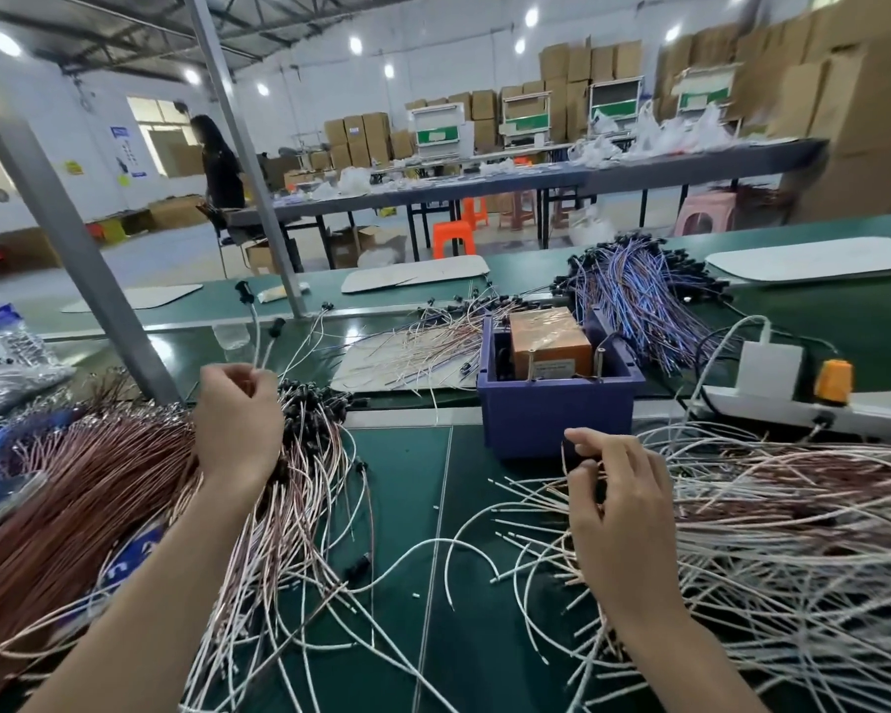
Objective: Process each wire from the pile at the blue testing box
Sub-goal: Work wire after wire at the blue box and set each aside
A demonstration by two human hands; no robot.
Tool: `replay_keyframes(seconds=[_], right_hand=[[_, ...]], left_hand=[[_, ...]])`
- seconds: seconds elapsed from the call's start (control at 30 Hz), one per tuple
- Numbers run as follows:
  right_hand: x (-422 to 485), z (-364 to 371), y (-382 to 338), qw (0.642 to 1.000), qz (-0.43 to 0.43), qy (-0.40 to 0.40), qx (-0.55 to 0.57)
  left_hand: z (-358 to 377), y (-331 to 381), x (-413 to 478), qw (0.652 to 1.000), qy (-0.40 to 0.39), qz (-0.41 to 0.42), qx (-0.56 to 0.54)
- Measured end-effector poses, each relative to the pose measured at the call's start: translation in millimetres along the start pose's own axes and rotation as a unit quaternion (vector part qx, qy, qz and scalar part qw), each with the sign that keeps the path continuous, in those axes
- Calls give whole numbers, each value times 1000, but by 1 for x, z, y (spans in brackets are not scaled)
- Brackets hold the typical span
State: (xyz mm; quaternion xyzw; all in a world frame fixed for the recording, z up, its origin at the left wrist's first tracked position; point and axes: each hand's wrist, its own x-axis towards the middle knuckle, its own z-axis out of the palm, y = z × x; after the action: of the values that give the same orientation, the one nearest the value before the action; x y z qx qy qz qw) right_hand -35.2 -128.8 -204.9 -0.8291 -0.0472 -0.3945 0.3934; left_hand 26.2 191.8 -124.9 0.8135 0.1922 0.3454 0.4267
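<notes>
No text reads in full.

- Orange block [550,342] in the blue box [556,424]: white label [554,367] on its near face, with printed lines too small to read.
- Blue sheet [140,547] under the wires [99,486] at left: white lettering, mostly covered. One letter looks like a lower-case "n".
- Bottle [9,331] at far left: blue label, print blurred.
- Back wall: blue-and-white poster [119,132], yellow sign [73,167] and further notices below, all illegible.
- Cartons [363,131] at rear: dark marks on their faces, unreadable.

No brand or number can be made out.
</notes>
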Motion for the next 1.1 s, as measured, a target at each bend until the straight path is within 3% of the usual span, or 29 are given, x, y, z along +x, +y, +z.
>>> replay_keyframes(seconds=[0.1, 0.2, 0.3, 0.4, 0.47, 0.57, 0.6, 0.63, 0.77, 0.83, 0.9, 0.97, 1.03, 1.1], right_hand=[[-2, -1, 2, 1000, 13, -11, 1], [-2, -2, 2, 999, 39, -20, 9], [0, -5, -2, 997, 55, -30, 44], [7, -10, -8, 968, 123, -72, 207], [13, -14, -12, 892, 190, -113, 395], [23, -23, -14, 688, 308, -115, 647], [24, -26, -13, 644, 325, -96, 685], [25, -30, -12, 626, 337, -80, 699], [30, -40, 5, 699, 372, -39, 610], [31, -44, 12, 774, 355, -49, 521], [26, -43, 9, 859, 291, -98, 409], [16, -35, 2, 914, 203, -160, 312], [6, -25, -7, 945, 98, -223, 219], [-1, -18, -11, 953, 37, -272, 126]], left_hand=[[2, -8, -2, 996, -43, -76, 25], [-4, -13, -3, 995, 10, -90, 46], [-10, 6, -14, 999, 46, 17, 5], [-13, 50, -51, 979, 19, 191, -66], [-5, 72, -88, 955, -68, 276, -82], [21, 79, -146, 906, -215, 364, 16], [30, 76, -161, 884, -251, 390, 58], [38, 72, -172, 866, -283, 404, 87], [41, 55, -163, 831, -344, 412, 144], [34, 52, -144, 816, -311, 453, 180], [27, 56, -126, 799, -252, 509, 199], [26, 65, -115, 779, -226, 544, 214], [29, 79, -112, 751, -208, 587, 221], [36, 93, -114, 722, -184, 627, 227]])
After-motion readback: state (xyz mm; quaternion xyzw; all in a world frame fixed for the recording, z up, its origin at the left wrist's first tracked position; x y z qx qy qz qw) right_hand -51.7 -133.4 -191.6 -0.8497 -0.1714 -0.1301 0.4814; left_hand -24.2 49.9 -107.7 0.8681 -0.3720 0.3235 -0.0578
